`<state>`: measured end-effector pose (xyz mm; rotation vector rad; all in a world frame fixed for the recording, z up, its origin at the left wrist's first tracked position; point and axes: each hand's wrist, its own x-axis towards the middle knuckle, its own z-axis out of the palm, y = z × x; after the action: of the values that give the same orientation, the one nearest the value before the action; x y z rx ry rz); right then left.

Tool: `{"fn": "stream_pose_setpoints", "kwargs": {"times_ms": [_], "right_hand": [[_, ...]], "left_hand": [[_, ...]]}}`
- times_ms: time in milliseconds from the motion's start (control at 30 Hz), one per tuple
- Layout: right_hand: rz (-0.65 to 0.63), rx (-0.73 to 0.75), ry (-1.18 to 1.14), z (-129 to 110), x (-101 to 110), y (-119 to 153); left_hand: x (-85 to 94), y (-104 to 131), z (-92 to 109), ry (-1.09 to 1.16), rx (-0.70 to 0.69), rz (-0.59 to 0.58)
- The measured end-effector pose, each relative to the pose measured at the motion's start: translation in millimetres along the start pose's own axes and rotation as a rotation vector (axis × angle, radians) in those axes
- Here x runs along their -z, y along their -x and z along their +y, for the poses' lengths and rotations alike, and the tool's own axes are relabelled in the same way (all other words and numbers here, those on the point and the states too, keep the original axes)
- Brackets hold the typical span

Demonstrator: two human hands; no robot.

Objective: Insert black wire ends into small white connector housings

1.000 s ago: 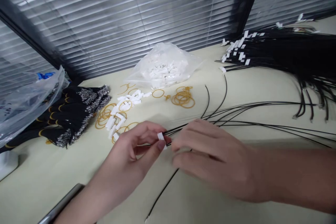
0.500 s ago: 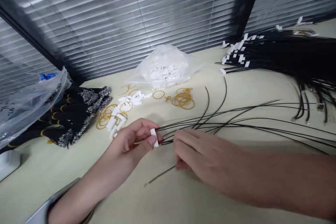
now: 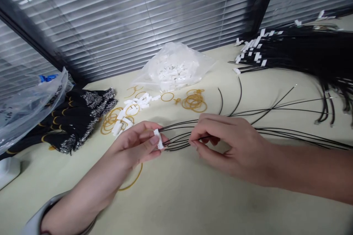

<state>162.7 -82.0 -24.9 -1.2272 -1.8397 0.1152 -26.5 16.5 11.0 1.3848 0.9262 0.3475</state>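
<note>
1. Far left there's a clear plastic bag slumped over a stack of black wire bundles tied with yellow bands.
2. Next over, a scatter of loose rubber bands and small white housings on the cream table, with a bag of more housings behind them.
3. The left hand is pinched shut on a white connector, thumb on top. Same grip as a second ago, though the hand has slid a bit left.
4. A fan of thin black wires runs out of that connector to the right, lying on the table.
5. The right hand has changed most: half a second back it was flat on the table by a stray wire, now it's lifted, fingertips closed on one wire just right of the connector. Looks like the next lead is picked, but I can't tell if its tip is seated.
6. Far right, a big heap of finished black cables.
</note>
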Motion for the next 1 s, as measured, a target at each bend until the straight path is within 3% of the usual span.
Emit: {"fn": "stream_pose_setpoints", "kwargs": {"times_ms": [700, 900, 1000], "right_hand": [[-0.057, -0.001, 0.088, 3.8, -2.9, 2.4], [-0.118, 0.05, 0.143, 1.4, -3.1, 0.7], [-0.162, 0.156, 0.205, -0.2, -3.9, 0.5]], "left_hand": [[-0.6, -1.3, 2.1, 0.023, 0.059, 0.0], [-4.1, -1.7, -1.4, 0.078, 0.083, -0.032], [-8.1, 0.8, -3.5, 0.071, 0.08, -0.055]]}}
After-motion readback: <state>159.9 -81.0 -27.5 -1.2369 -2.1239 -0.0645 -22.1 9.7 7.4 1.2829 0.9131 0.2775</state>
